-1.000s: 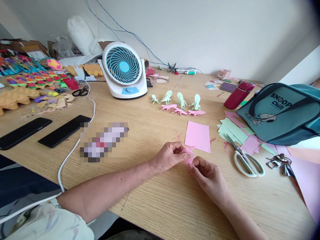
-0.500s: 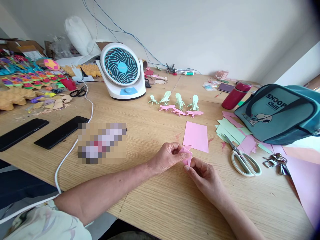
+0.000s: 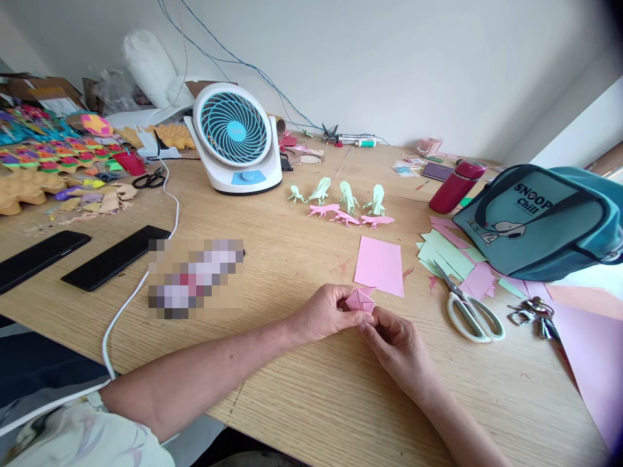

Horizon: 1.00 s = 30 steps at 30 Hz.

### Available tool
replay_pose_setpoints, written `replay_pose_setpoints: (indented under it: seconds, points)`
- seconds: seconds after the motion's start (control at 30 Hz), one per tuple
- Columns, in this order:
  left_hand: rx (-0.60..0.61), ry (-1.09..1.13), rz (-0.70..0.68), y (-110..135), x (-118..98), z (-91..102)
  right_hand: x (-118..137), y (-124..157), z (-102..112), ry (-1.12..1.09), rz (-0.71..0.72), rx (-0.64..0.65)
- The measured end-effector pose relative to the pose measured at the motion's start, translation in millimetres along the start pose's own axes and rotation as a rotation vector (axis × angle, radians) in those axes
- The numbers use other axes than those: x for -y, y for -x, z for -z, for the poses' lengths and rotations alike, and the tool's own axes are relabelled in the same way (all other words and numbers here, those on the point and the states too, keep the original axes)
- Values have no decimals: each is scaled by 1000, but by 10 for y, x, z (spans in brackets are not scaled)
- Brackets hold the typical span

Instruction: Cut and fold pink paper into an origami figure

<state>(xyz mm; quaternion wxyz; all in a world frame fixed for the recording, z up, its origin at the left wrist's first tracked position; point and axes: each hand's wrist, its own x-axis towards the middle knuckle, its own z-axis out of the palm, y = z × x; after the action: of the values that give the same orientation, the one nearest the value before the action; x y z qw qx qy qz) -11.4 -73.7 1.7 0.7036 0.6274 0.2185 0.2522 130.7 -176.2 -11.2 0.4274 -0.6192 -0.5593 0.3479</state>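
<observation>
A small folded pink paper piece (image 3: pixel 361 300) is pinched between both my hands just above the wooden table (image 3: pixel 311 395). My left hand (image 3: pixel 325 314) grips its left side with thumb and fingers closed. My right hand (image 3: pixel 394 340) holds its lower right edge, fingers curled. A flat pink paper sheet (image 3: pixel 379 265) lies just beyond the hands. Further back stand several folded green paper figures (image 3: pixel 349 194) with pink folded figures (image 3: pixel 348 215) in front of them.
White-handled scissors (image 3: pixel 466 307) and keys (image 3: pixel 533 316) lie to the right, near paper scraps (image 3: pixel 450 256) and a teal bag (image 3: pixel 545 217). A red bottle (image 3: pixel 455 185), a desk fan (image 3: pixel 234 139), two black phones (image 3: pixel 114 257) and a white cable (image 3: pixel 127 302) are on the table. Colourful paper crafts (image 3: pixel 58 155) fill the far left.
My hands have turned the pink piece flatter and pressed closer together on it. The view has drifted slightly, so the objects sit a little further left.
</observation>
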Motion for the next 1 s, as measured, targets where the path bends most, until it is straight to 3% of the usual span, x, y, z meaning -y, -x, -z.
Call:
replay_pose_setpoints:
  seconds: [0.33,0.73,1.0]
  points:
    - [43,35,24,-13,24,17,-8,1,39,-24,-9,101]
    - [35,110,99,-8,-6,30,89,18,14,75,13,72]
    - [119,195,157,0,-18,36,44,35,-10,68,21,15]
